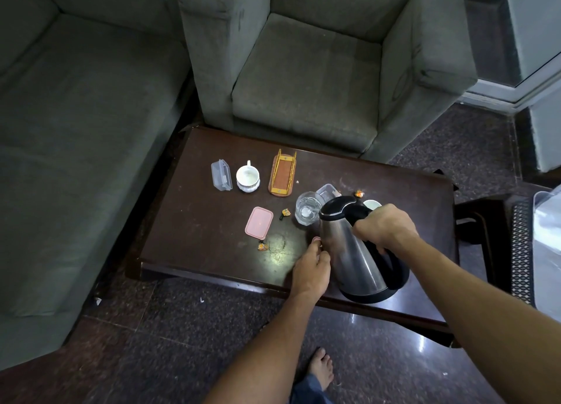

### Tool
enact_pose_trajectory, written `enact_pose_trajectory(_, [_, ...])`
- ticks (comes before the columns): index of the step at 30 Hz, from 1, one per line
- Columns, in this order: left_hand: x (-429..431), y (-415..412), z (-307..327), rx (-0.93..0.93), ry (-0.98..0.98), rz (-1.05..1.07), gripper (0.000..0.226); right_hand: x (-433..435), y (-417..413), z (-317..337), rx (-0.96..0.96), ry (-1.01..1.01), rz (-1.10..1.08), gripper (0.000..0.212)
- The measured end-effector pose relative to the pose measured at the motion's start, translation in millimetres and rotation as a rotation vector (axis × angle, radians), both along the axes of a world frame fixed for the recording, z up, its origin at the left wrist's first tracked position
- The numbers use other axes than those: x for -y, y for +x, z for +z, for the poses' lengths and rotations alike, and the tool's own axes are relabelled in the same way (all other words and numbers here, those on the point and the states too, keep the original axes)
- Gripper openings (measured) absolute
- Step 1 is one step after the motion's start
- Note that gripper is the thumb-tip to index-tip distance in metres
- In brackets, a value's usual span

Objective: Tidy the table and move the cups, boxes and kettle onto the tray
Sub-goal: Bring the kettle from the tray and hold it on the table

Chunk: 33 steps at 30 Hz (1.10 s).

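Right hand gripped steel kettle's black handle, left hand fingers steadied its side at nine o'clock, dark wooden surface.

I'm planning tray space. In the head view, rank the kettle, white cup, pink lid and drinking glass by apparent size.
1. kettle, clearly largest, though nearest the camera.
2. pink lid.
3. drinking glass and white cup: look alike, unranked.

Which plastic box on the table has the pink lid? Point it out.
The flat box with the pink lid, lying near the table's middle, left of the drinking glass. The two others are clear: one beside the white cup, one behind the kettle.
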<state>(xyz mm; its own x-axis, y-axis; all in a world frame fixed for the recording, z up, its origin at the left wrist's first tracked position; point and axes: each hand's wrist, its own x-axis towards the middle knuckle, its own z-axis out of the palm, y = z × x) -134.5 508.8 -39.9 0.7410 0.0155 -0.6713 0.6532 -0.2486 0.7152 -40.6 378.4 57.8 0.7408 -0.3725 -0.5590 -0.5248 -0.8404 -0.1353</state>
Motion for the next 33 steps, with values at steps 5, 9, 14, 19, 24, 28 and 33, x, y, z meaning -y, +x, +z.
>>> enact_pose_trajectory(5, [0.1, -0.4, -2.1, 0.005, 0.007, -0.009, 0.049, -0.6, 0.2, -2.4, -0.001, -0.004, -0.009, 0.023])
enact_pose_trajectory(9, [-0.2, -0.6, -2.8, 0.011, 0.006, -0.003, 0.048, 0.4, -1.1, -5.3, 0.005, -0.005, -0.009, 0.023])
enact_pose_trajectory(14, [-1.7, -2.1, -2.9, 0.018, 0.011, -0.01, 0.047, -2.5, -1.8, -4.9, -0.007, 0.001, -0.01, 0.025])
enact_pose_trajectory(19, [-2.8, -2.4, -2.2, 0.026, 0.028, -0.021, 0.048, -1.7, -3.4, -3.9, -0.025, 0.013, -0.019, 0.023])
enact_pose_trajectory(24, [-2.5, -2.7, -1.1, 0.021, 0.034, -0.022, 0.049, -2.4, -2.3, -2.2, -0.032, 0.012, -0.017, 0.023])
enact_pose_trajectory(28, [-3.2, -1.5, -1.0, 0.02, 0.033, -0.025, 0.047, -2.8, -1.7, -1.8, -0.028, 0.014, -0.006, 0.023])
enact_pose_trajectory(33, [-3.8, -0.9, -2.1, 0.018, 0.026, -0.019, 0.046, -3.9, -1.1, -2.0, -0.028, 0.017, -0.007, 0.022])
